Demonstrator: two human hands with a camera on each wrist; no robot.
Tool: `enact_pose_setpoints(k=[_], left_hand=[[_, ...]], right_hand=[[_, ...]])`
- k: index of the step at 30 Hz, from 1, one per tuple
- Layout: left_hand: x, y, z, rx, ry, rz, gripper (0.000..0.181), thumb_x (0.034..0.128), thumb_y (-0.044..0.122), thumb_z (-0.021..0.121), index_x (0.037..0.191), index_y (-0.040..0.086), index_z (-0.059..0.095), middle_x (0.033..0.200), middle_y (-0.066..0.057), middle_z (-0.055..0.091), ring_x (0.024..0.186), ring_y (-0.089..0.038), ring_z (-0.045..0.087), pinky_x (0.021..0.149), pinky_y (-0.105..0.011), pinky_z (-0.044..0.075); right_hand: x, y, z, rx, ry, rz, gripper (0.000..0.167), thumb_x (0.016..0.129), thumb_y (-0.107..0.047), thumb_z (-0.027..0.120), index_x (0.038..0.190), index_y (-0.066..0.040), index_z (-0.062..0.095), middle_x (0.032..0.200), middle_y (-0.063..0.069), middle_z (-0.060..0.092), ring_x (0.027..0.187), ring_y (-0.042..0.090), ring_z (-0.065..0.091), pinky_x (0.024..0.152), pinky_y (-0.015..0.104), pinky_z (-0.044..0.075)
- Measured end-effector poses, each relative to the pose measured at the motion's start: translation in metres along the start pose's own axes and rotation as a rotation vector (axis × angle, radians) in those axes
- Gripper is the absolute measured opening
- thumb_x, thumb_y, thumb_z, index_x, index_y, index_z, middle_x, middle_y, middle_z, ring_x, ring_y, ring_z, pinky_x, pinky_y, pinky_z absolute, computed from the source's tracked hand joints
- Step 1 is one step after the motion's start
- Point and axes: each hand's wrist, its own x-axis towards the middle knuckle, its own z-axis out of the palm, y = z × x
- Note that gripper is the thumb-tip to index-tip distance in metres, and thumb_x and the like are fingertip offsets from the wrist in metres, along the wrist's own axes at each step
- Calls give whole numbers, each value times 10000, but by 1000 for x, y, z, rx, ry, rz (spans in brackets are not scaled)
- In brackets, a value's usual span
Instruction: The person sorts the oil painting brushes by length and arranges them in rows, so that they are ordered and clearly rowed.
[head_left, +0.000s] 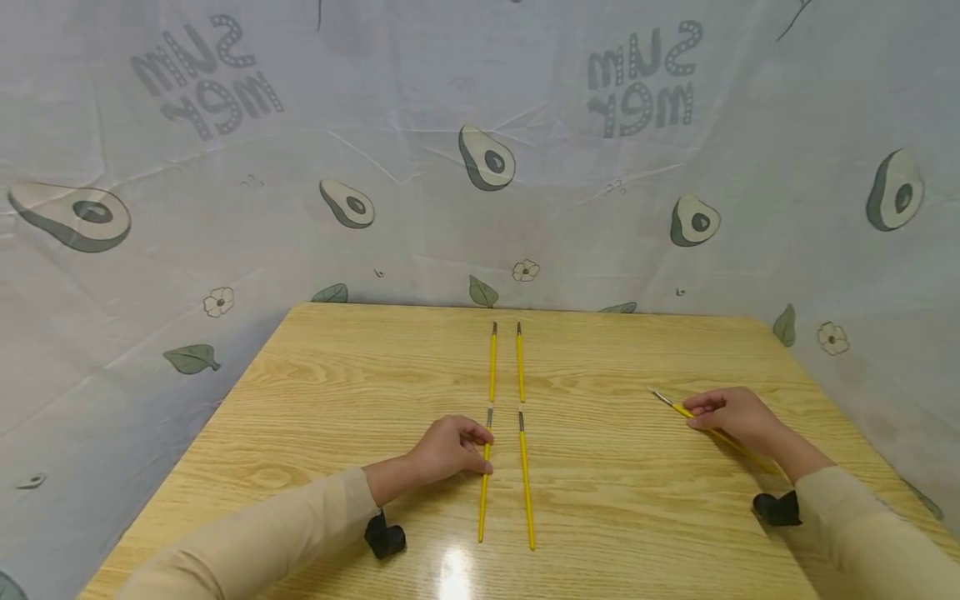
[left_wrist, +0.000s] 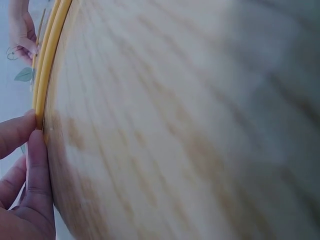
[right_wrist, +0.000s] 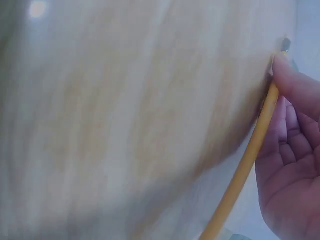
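Note:
My left hand (head_left: 446,450) pinches the near-left yellow paintbrush (head_left: 483,504), which lies on the table with its bristles pointing away. In the left wrist view, the thumb and a finger meet at the yellow handle (left_wrist: 46,70). Over at the right, my right hand (head_left: 738,412) holds another yellow paintbrush (head_left: 681,409) between thumb and fingers, its tip pointing up and left. The right wrist view shows that brush's handle (right_wrist: 245,165) slanting across the palm. Just right of the left hand lies a third paintbrush (head_left: 527,483), untouched.
Farther back, two more yellow paintbrushes, one on the left (head_left: 492,367) and one on the right (head_left: 521,367), lie side by side, bristles away. Everything rests on a wood-grain table (head_left: 337,358). A pale curtain printed with avocados (head_left: 420,225) hangs behind and around it.

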Motion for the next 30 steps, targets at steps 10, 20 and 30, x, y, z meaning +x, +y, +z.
enact_pose_setpoints(k=[10, 20, 30], left_hand=[[1, 0, 1, 4, 6, 3, 335, 760, 56, 832, 1064, 2, 701, 964, -51, 642, 747, -138, 624, 641, -256, 532], [-1, 5, -1, -28, 4, 8, 350, 756, 35, 829, 1072, -27, 691, 961, -101, 644, 727, -138, 627, 628, -257, 526], [-1, 2, -1, -20, 4, 0, 333, 760, 40, 827, 1060, -22, 696, 953, -80, 640, 718, -123, 619, 616, -242, 523]], right_hand=[[4, -22, 15, 22, -2, -6, 438, 901, -169, 718, 1232, 93, 601, 1056, 132, 628, 905, 186, 585, 696, 277, 531], [-4, -48, 40, 101, 22, -17, 362, 919, -136, 690, 1205, 73, 616, 1047, 147, 631, 912, 231, 597, 687, 294, 516], [-7, -71, 67, 124, 36, -9, 300, 915, -120, 690, 1166, 41, 654, 990, 110, 638, 811, 197, 546, 623, 284, 487]])
